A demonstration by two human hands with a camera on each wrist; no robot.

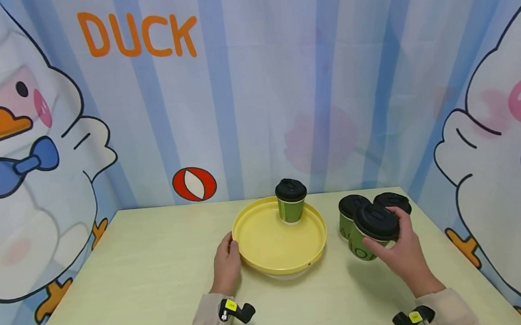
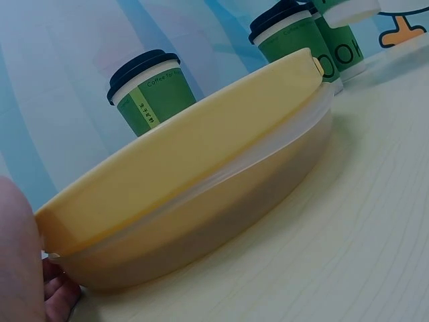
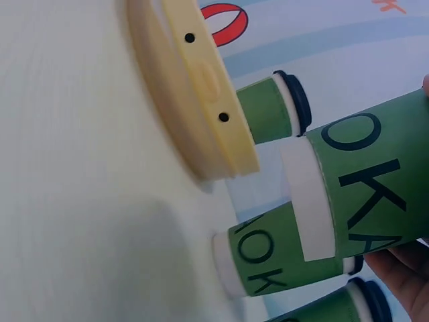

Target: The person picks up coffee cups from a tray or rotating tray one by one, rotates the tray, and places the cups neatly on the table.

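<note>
A yellow round tray (image 1: 267, 254) with a raised rim sits on a pale base (image 2: 201, 248) on the table. My left hand (image 1: 226, 267) holds its left edge, some fingers tucked low against the side. On the tray's far right part stands a green paper coffee cup (image 1: 291, 208) with a black lid. My right hand (image 1: 403, 258) grips a similar lidded cup (image 3: 375, 181) and holds it above the table, right of the tray. Two more lidded cups, the left one (image 1: 345, 222) and the right one (image 1: 394, 200), stand behind it, partly hidden.
The pale wooden table (image 1: 159, 272) ends at a striped curtain (image 1: 246, 92) with duck pictures at the back and sides. A small camera is strapped on each wrist over the sleeves.
</note>
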